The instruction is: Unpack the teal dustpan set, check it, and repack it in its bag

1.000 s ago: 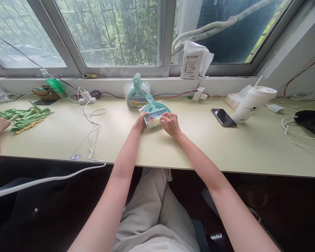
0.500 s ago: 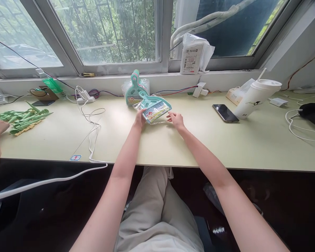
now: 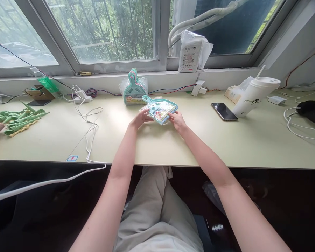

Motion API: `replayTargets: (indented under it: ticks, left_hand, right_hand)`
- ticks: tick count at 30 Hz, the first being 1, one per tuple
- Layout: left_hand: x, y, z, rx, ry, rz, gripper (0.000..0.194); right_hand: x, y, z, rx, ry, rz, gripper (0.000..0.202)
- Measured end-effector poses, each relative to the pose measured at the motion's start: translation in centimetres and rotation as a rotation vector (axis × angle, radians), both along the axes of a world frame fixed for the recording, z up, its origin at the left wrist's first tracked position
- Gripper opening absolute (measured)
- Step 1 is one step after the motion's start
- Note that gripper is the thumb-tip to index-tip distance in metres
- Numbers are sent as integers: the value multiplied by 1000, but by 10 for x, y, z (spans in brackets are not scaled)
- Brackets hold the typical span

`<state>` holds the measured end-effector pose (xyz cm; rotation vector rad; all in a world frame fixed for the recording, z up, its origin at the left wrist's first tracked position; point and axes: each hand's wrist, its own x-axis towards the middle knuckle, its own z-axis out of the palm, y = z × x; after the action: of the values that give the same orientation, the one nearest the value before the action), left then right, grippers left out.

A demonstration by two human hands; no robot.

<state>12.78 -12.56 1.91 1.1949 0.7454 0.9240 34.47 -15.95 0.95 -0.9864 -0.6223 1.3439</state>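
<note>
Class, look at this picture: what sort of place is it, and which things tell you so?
Probably a small packing bench by a window: a long table, a stack of wrapped dustpan sets and loose green plastic parts.

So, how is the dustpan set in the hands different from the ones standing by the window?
The packed dustpan set is one piece, gripped by the left hand and right hand; the stack of dustpan sets holds several and nobody touches it. The held set is tilted, handle to the left; the stack stands upright against the sill, handles up. Both are teal, in clear plastic wrap.
</note>
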Motion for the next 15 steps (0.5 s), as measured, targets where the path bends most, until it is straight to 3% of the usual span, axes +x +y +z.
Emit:
replayTargets:
  ticks: [8,15]
  left_hand:
    - [-14,7,-4,14,12,202,35]
    - [-21,9,-1,-13,-111,367,28]
  right_hand:
    - [5,-2,7,84,-47,32,39]
    - [7,-5,14,147,-78,93,34]
